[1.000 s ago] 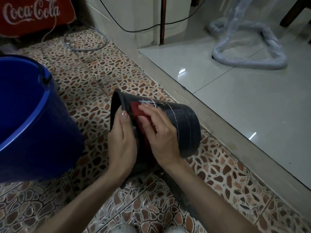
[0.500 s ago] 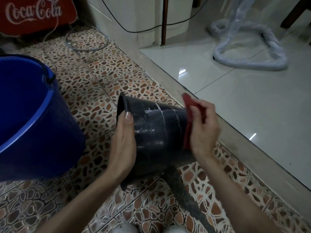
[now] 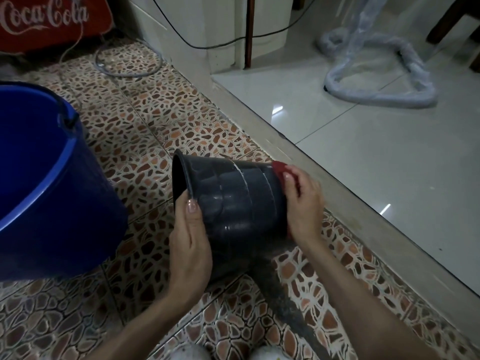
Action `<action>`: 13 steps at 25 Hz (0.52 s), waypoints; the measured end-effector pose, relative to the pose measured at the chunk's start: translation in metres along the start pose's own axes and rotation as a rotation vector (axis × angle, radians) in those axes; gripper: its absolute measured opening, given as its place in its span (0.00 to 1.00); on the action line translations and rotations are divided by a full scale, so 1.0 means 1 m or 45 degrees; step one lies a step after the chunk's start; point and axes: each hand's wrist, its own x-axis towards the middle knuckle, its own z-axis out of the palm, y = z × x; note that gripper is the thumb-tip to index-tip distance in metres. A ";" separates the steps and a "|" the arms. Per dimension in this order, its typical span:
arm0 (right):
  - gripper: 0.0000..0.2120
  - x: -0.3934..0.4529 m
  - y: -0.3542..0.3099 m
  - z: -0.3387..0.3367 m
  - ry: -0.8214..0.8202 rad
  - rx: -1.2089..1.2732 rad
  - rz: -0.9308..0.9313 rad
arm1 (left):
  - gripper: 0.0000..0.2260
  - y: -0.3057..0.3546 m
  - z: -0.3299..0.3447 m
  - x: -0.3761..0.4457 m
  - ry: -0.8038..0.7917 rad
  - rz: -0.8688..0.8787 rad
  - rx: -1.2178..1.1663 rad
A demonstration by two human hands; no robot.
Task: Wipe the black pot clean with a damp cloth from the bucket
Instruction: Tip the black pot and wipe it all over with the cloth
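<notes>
The black pot [image 3: 233, 203] lies tipped on its side on the patterned floor, its mouth facing left toward the blue bucket [image 3: 52, 183]. Its wet wall glistens. My left hand [image 3: 189, 245] grips the pot at the rim, thumb on the outside. My right hand [image 3: 304, 203] presses a red cloth [image 3: 279, 168] flat against the pot's bottom end. Most of the cloth is hidden behind my fingers. The bucket's inside is not visible.
A raised grey threshold [image 3: 337, 193] runs diagonally just right of the pot, with glossy white tile beyond. A wrapped hose [image 3: 405, 97] lies there. A red Coca-Cola sign [image 3: 49, 19] and loose cables [image 3: 124, 71] sit at the back. A dark wet streak [image 3: 285, 318] runs toward me.
My right hand slid the red cloth from the pot's side wall to its bottom end and now presses it flat there. The left hand kept its hold at the rim.
</notes>
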 end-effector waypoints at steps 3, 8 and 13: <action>0.13 0.011 0.012 -0.021 0.098 0.090 0.150 | 0.17 0.008 0.000 0.016 -0.028 -0.029 -0.032; 0.13 -0.057 -0.059 0.012 -0.007 0.336 -0.476 | 0.36 0.015 0.009 0.048 0.017 -0.313 -0.059; 0.15 -0.044 -0.090 0.032 -0.145 0.313 -0.475 | 0.32 0.020 0.013 0.028 -0.011 -0.131 0.104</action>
